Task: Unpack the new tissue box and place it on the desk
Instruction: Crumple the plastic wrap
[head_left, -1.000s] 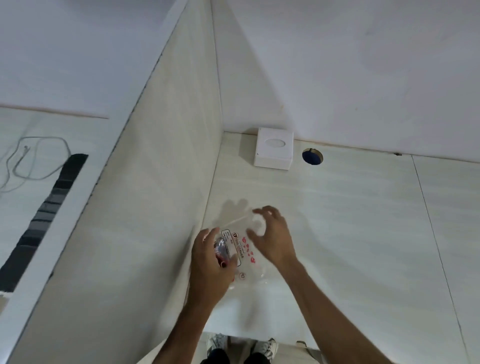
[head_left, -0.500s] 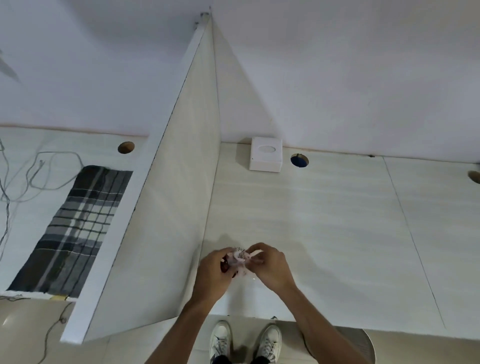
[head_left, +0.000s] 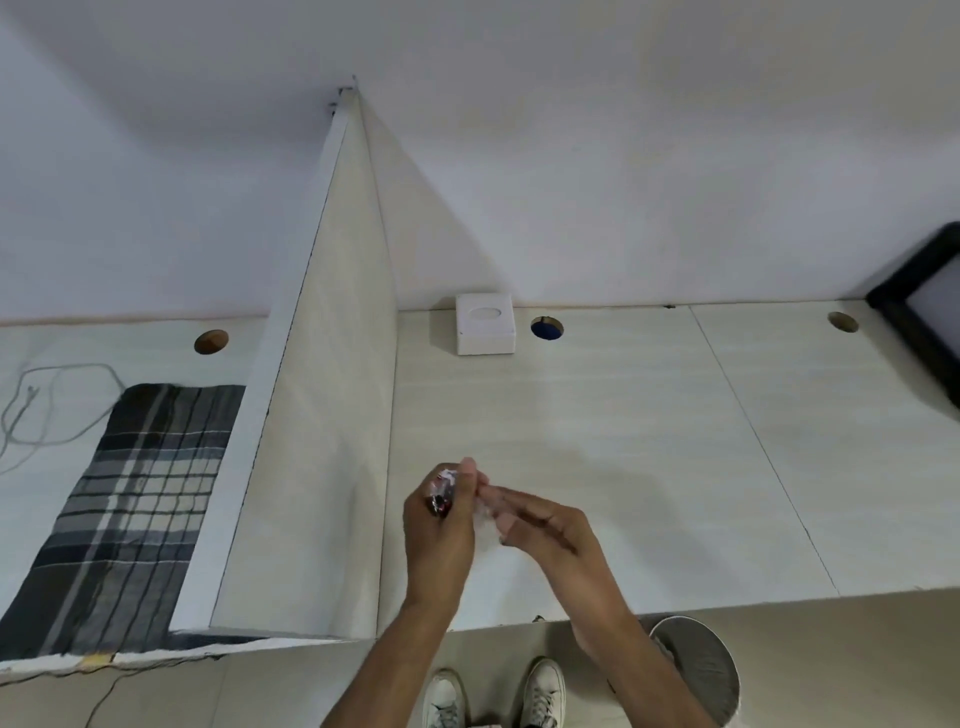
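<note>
The white tissue box (head_left: 485, 330) with an oval slot on top stands on the pale desk (head_left: 623, 441), at the back against the wall and close to the divider. Above the desk's front part, my left hand (head_left: 439, 530) is closed around a crumpled clear plastic wrapper (head_left: 441, 491) with red and dark print. My right hand (head_left: 540, 525) is pressed against the left, its fingers on the pale part of the same wrapper. Most of the wrapper is hidden inside my fingers.
A tall white divider (head_left: 311, 389) bounds the desk on the left. Beyond it lie a plaid cloth (head_left: 135, 493) and a grey cable (head_left: 47, 405). Round cable holes (head_left: 546, 328) pierce the desk's back. A black-framed screen (head_left: 930, 306) stands far right; a grey stool (head_left: 701, 670) is below the desk edge.
The wrapper was spread flat between my hands a second ago; it is now bunched small in my left fist. The camera has pulled back, showing more of the desk and floor.
</note>
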